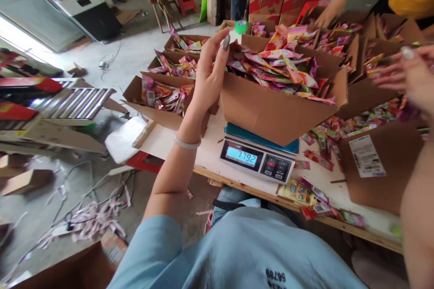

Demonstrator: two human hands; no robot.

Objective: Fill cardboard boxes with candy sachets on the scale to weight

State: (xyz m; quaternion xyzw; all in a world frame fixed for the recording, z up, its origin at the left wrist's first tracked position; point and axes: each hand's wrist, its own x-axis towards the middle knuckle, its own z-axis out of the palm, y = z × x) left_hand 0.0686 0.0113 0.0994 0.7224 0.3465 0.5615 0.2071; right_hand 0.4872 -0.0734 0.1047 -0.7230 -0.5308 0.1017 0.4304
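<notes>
A cardboard box (271,108) filled with small colourful snack packets (271,65) stands on a digital scale (257,160), whose lit display appears to read 779.2. My left hand (212,67) is at the box's left side, fingers raised and thumb apart, with nothing in it. Whether its palm presses on the cardboard I cannot tell. At the right edge, my right hand (418,74) is slightly blurred, its fingers stretched out over boxes of packets. I see nothing held in it. Below it, loose packets (376,117) lie behind a box with a white label (366,156).
Three smaller filled boxes (166,119) stand left of the scale. Loose packets (318,201) lie along the table's front edge (359,230). Green tape (241,26) sits behind. A co-worker's hand (327,13) reaches into the back boxes. A roller conveyor (77,101) is at left.
</notes>
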